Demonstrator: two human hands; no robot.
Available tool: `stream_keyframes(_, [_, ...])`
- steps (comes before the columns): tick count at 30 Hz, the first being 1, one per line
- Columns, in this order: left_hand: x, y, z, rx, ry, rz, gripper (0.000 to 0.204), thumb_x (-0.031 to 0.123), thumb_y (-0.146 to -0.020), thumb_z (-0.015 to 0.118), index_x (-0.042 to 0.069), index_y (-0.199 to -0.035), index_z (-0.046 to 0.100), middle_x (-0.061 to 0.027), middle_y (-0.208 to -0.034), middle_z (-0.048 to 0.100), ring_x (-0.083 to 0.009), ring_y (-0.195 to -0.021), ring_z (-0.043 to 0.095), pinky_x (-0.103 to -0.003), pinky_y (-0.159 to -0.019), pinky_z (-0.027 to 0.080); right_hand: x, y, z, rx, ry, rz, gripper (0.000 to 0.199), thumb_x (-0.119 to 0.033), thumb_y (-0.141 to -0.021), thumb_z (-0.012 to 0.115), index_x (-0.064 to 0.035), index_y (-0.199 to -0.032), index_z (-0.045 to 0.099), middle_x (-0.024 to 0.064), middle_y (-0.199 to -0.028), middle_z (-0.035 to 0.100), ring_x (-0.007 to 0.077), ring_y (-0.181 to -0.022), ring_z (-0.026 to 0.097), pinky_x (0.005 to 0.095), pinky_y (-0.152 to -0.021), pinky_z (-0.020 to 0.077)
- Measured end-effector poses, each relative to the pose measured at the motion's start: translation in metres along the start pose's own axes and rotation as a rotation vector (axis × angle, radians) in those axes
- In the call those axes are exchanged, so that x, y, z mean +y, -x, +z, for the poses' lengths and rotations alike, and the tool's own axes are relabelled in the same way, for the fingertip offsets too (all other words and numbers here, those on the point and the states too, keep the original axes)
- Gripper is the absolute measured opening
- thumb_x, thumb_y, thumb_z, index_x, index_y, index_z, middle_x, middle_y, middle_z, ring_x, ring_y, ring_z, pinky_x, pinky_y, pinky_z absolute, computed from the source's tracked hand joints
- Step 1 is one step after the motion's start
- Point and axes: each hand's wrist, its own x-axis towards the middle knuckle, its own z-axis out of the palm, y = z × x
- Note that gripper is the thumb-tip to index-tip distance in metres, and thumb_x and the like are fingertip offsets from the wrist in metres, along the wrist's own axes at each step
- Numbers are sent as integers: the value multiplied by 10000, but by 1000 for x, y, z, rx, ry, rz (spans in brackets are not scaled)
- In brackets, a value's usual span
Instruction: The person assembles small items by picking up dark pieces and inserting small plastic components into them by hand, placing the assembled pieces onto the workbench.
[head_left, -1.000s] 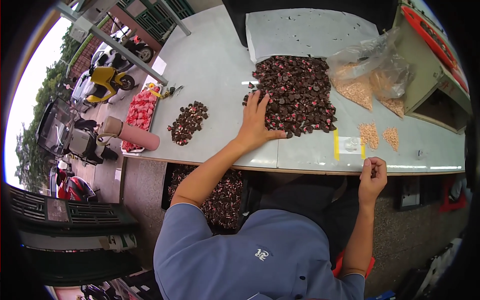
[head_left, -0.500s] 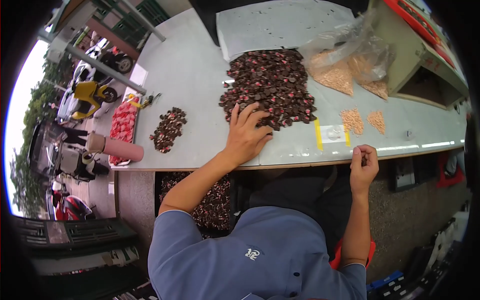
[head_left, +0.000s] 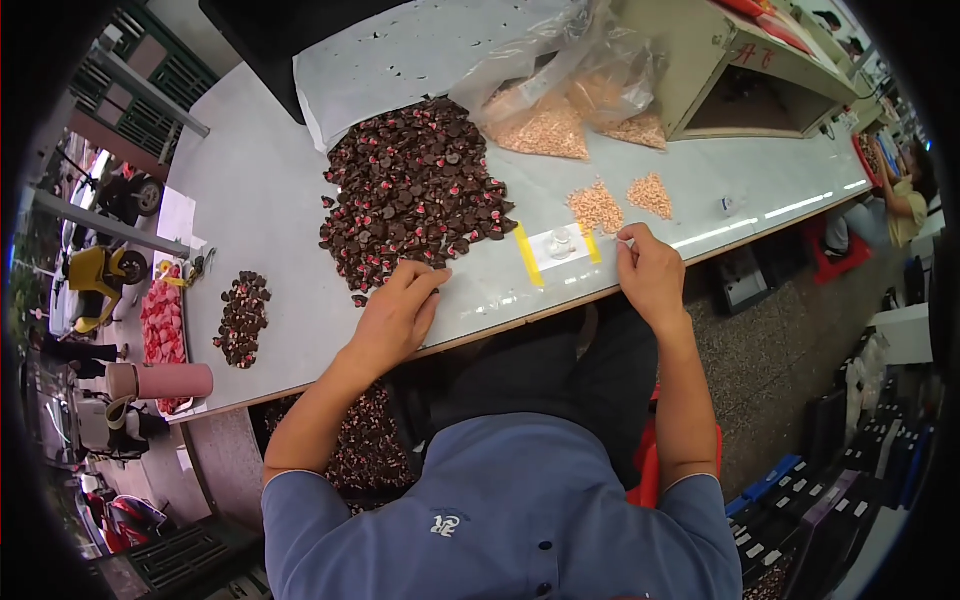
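Note:
A wide pile of small dark brown pieces with pink bits (head_left: 410, 190) lies on the table. My left hand (head_left: 395, 312) is at the pile's near edge, its fingers bent and drawn together. What they hold, if anything, is too small to make out. My right hand (head_left: 652, 275) is closed over the table's front edge, thumb against the forefinger, just below a small heap of tan pieces (head_left: 596, 208); its contents cannot be seen. Between my hands, a clear round piece (head_left: 560, 243) sits on a white strip with yellow tape (head_left: 528, 256) at its ends.
A second tan heap (head_left: 650, 196), bags of tan pieces (head_left: 540, 125) and a metal box (head_left: 760, 85) stand beyond. To the left are a smaller dark heap (head_left: 242, 318), a tray of pink pieces (head_left: 163, 320) and a pink bottle (head_left: 172, 381). A person (head_left: 885, 215) sits far right.
My left hand has drawn back from the dark pile to its near edge, and its spread fingers have come together. My right hand has come up toward the taped strip. The view has turned right.

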Motion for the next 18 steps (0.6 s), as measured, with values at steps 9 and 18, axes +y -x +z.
stream_keyframes(9, [-2,-32,-15,-262,527,-149,164,23,-818,739,-5,-969,681,-100,-1016,666,-171,-919,663,-288,-787,584,-11,-19,18,-3,94,27,104,-179,-888,644,-85,-914,612,149,-665,638,381,-674,646,427,-597,500])
stream_keyframes(18, [-5,-56,34,-401,733,-33,206,99,-753,795,16,-919,706,-91,-821,694,-168,-700,672,-315,-623,522,20,18,15,65,-471,67,44,-24,-964,545,9,-990,532,66,-954,571,142,-798,582,278,-749,487])
